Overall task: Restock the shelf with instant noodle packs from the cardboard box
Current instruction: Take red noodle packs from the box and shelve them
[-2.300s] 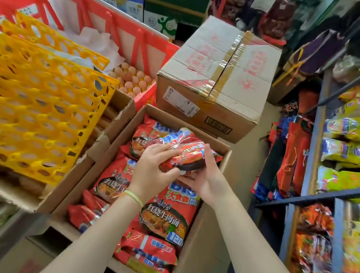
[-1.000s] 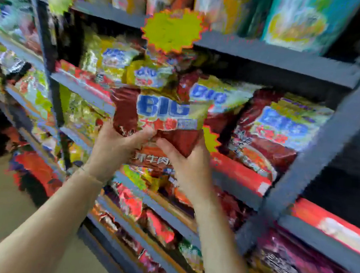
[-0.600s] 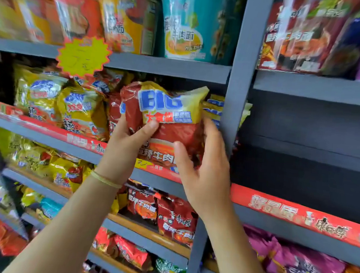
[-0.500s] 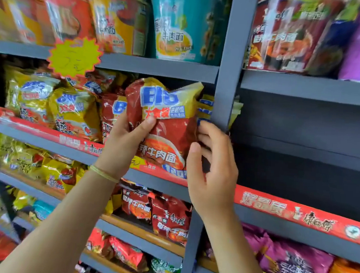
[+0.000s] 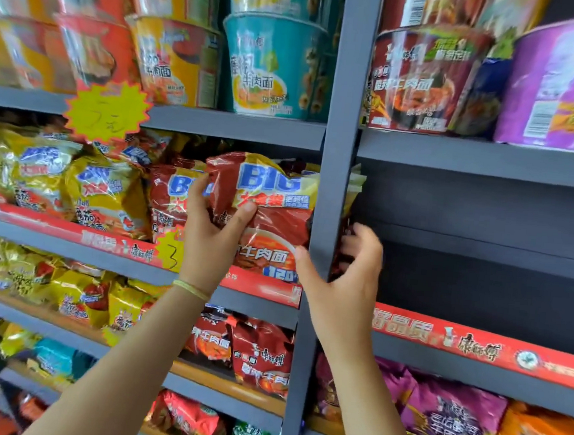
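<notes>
1. The left hand [image 5: 212, 242] grips one red instant noodle pack [image 5: 265, 212] by its left edge, thumb across the front, fingers curled behind.
2. That pack stands upright on the grey shelf [image 5: 237, 129], its bottom behind the red price strip [image 5: 103, 241], right against the left side of the grey upright post [image 5: 331, 186].
3. The right hand [image 5: 344, 281] is just right of the pack, straddling the post: thumb on the pack's lower right corner, fingers spread and loosely bent on the far side of the post. They look blurred; they appear to hold nothing.
4. Just left of the left hand stands one more red pack [image 5: 169, 196]; further left, at least two yellow packs [image 5: 103, 194] show.
5. Above both hands, one shelf up, at least five noodle cups show: a teal cup [image 5: 274, 67] over the left hand, a purple bowl [image 5: 564, 89] up and right of the right hand.
6. Two yellow starburst tags show: one [image 5: 107, 113] up and left of the left hand, one [image 5: 170, 248] just beside that wrist.
7. Right of the right hand, the bay shows dark back panels.
</notes>
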Available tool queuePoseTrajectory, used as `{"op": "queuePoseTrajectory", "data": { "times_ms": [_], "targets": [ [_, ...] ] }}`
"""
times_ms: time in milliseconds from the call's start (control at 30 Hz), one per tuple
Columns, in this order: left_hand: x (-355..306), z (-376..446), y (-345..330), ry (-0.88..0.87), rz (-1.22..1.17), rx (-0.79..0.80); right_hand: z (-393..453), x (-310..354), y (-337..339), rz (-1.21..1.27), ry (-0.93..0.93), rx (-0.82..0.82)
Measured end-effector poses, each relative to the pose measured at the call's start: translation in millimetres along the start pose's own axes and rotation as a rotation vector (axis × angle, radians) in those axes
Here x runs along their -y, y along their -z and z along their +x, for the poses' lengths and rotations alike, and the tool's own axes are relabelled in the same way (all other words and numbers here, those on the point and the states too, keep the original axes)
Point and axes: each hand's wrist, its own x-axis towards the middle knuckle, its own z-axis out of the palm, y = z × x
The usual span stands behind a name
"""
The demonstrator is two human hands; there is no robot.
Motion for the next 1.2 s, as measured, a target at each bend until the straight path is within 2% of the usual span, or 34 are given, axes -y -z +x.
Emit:
{"op": "queuePoseTrajectory", "data": {
  "times_ms": [67,167,233,367,433,500,567,700,867,1067,1200],
  "targets": [
    [-3.0,-1.5,-14.5,-0.09,0.006,-0.047,3.8,2.1,-0.7,0.105,-0.126,0.128],
    [-5.0,-3.3,-28.5,-0.274,0.178,-0.013,11.2,-0.8,0.3,0.078,-0.162,0.159],
    [3.5,-4.3,-26.0,-0.345,0.33,0.113,12.4,-0.7,3.3,0.119,-0.198,0.172],
    [20.8,-6.7,-0.6,-0.372,0.601,0.43,14.1,-5.0,12.5,0.247,-0.315,0.272],
    [19.3,-5.7,10.2,-0.383,0.674,0.498,20.8,-3.9,15.9,0.353,-0.442,0.283],
    [17.8,-2.9,12.3,-0.404,0.732,0.484,28.2,-1.0,19.4,0.541,-0.556,0.24],
    [15.7,-0.1,6.3,-0.408,0.756,0.474,32.9,1.4,23.2,0.63,-0.599,0.21],
    [11.8,7.5,-5.0,-0.391,0.807,0.479,39.7,1.9,30.8,0.643,-0.659,0.177],
    [1.7,-1.6,7.1,-0.546,1.154,0.31,43.1,3.7,37.9,0.626,-0.674,0.247],
    [-2.3,21.7,25.0,-0.708,1.066,0.559,42.3,1.0,40.2,0.592,-0.676,0.289],
    [-5.9,24.9,10.1,-0.753,1.153,0.548,44.7,-1.7,42.3,0.569,-0.651,0.297]
  ]
}}
